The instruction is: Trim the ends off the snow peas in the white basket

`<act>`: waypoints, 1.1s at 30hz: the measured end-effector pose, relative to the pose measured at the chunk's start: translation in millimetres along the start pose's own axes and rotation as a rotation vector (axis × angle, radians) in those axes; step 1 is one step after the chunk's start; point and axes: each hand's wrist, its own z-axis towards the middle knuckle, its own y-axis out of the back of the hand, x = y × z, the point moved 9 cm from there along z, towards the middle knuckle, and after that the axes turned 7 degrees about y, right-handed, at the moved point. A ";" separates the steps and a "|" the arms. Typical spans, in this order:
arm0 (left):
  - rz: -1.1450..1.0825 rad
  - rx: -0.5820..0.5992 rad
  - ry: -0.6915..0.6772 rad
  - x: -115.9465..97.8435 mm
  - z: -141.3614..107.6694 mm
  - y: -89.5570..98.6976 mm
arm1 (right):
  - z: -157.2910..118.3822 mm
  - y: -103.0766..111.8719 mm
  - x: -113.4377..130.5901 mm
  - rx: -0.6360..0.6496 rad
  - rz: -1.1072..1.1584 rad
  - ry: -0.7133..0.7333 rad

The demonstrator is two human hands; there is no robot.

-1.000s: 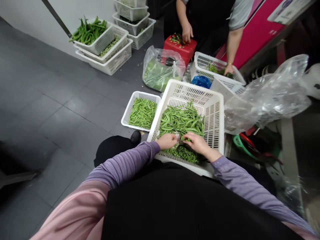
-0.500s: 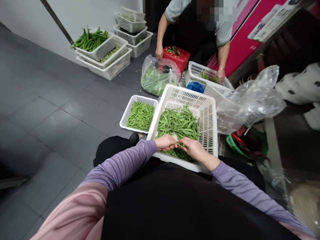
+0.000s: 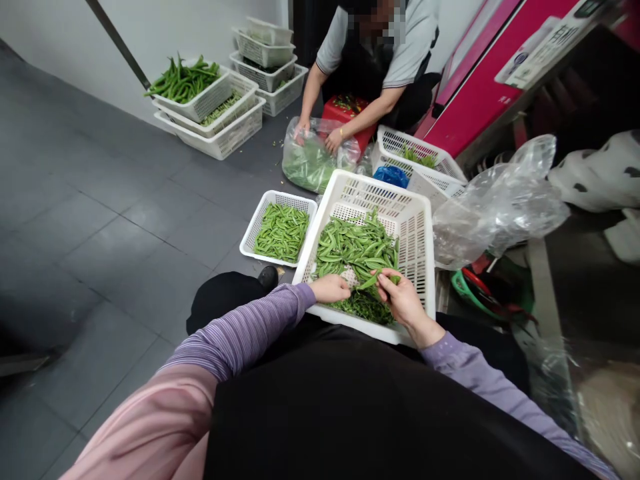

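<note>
"What are the fingers doing right now?"

"The right hand [image 3: 405,303] is pinching a slim bright-green pea pod [image 3: 373,282] between thumb and forefinger, raising it just above the pile, while its other fingers are curling in behind. The left hand [image 3: 327,289] is resting on the pile with its fingers pressed together and curled under. I can't tell whether they're gripping anything."

"Where's that pod sitting?"

"Right over a loose heap of glossy green pea pods [image 3: 357,247] filling a large white slotted plastic crate [image 3: 417,227]. A darker green tangle [image 3: 363,308] is lying at the crate's near end, next to the person's black apron [image 3: 350,413]."

"Which step is this, would you say?"

"It's looking like one-pod-at-a-time handling, perhaps sorting or trimming; I can't tell which. A pinch this narrow is calling for a steady hold on the pod."

"What's around the crate?"

"A small white plastic basket [image 3: 263,227] of pods is sitting just left of it, and farther off, a co-worker's hand [image 3: 334,140] is pressing on a clear plastic bag [image 3: 310,167] of greens."
</note>
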 end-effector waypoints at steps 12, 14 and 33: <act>0.217 -0.015 -0.018 5.7 8.5 2.1 | 4.4 2.7 16.8 0.075 -0.190 0.111; 0.215 0.003 -0.021 6.4 10.0 0.2 | 5.7 5.3 21.8 0.072 -0.240 0.149; 0.037 0.268 -0.189 -34.5 -16.7 23.3 | 49.5 -35.1 54.7 0.420 -0.557 0.249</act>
